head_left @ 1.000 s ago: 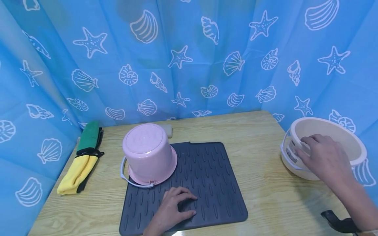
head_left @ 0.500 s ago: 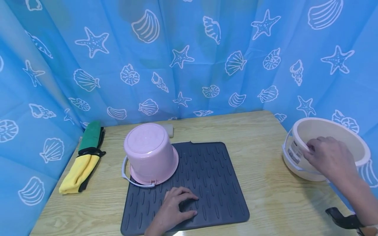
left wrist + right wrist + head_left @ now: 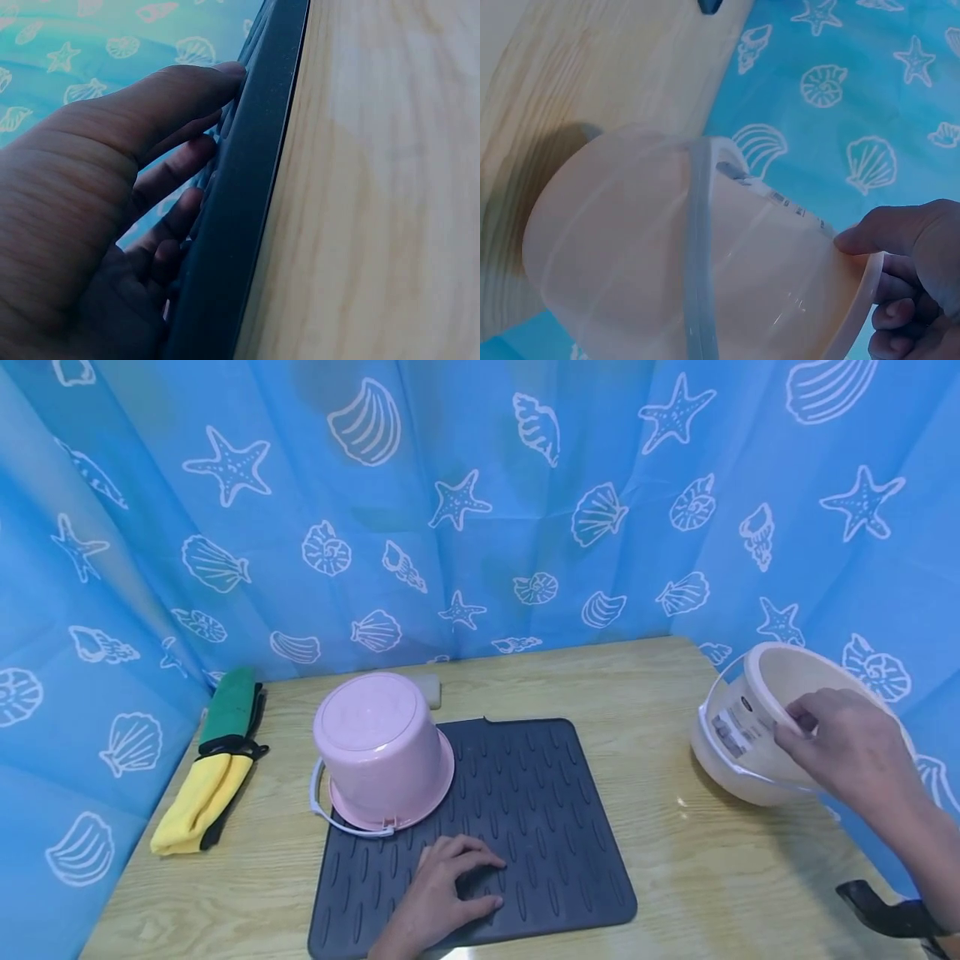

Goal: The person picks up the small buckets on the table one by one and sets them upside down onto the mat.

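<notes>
My right hand [image 3: 858,747] pinches the rim of a cream plastic bucket [image 3: 757,727] at the right of the table, thumb outside and fingers inside. The bucket tilts, its mouth facing up and right, with a printed label on its side. In the right wrist view, the bucket's grey handle [image 3: 699,262] runs across its body. Fingers spread, my left hand [image 3: 442,893] rests on the front part of a dark ribbed drying mat [image 3: 540,827]; its fingertips touch the mat in the left wrist view. A pink bucket [image 3: 382,777] stands upside down on the mat's back left.
Folded yellow [image 3: 198,802] and green cloths [image 3: 228,706] lie at the table's left edge. A small beige block [image 3: 430,690] sits behind the pink bucket. Blue seashell curtains [image 3: 480,527] enclose the back and sides. A black strap end [image 3: 873,906] shows near my right wrist.
The cream bucket has tipped further, its base swinging left and its rim rising on the near-left side. My right hand has shifted slightly with it. The left hand stays still on the mat.
</notes>
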`<state>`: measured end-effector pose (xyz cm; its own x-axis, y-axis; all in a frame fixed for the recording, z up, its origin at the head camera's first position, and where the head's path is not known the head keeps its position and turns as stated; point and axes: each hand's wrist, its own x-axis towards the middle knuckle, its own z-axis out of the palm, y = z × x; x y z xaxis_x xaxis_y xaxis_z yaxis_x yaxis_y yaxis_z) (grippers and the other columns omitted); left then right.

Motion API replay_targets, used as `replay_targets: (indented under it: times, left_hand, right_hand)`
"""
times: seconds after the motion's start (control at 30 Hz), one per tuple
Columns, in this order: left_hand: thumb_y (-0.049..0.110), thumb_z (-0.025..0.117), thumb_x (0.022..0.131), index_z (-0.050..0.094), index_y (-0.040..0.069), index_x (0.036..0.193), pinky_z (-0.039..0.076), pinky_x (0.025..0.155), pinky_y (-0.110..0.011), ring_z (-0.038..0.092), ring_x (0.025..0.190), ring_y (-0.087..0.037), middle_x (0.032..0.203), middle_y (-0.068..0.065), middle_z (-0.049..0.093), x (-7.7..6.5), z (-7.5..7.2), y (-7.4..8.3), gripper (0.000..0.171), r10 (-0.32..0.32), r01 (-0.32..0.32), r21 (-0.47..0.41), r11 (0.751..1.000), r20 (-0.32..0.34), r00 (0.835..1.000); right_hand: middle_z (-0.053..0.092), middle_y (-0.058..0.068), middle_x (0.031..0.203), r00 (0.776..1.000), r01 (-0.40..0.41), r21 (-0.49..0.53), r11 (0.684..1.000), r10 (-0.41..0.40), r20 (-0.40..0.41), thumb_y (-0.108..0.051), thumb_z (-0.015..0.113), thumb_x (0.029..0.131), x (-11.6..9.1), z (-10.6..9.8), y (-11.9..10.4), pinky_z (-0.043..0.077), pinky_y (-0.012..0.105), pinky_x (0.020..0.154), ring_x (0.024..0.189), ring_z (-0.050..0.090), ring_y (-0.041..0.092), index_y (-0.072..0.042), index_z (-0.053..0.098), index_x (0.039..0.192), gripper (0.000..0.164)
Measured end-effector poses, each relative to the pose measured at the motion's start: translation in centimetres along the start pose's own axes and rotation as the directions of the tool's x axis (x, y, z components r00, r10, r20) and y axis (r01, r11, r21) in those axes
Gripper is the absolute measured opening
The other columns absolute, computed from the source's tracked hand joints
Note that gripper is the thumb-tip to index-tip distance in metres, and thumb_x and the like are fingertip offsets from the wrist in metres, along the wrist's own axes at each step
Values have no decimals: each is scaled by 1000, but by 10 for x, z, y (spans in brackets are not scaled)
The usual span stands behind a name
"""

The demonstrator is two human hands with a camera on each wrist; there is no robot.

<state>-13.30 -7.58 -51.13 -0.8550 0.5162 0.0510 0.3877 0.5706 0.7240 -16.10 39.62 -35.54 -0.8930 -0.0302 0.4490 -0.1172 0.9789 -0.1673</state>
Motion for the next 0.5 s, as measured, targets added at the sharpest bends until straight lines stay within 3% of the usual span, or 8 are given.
replay_targets:
  times: [0.2,0.5]
  left_hand:
    - [38,82,82,72,36,115,36,89,-41,47,111,-11,120,19,57,0,1,0,34,11,-10,15,1000,-7,1000]
    - [36,83,82,73,35,115,36,89,-39,48,110,-11,119,18,58,-2,1,-2,35,27,-26,13,1000,-27,999]
  right_hand:
    - [64,14,70,994,56,40,998,-52,-96,-5,75,74,0,-5,-12,31,28,42,54,45,17,6,70,81,13]
    - [67,11,70,977,114,54,992,-102,-187,-7,79,72,3,-7,-31,34,26,46,61,53,23,2,72,81,14]
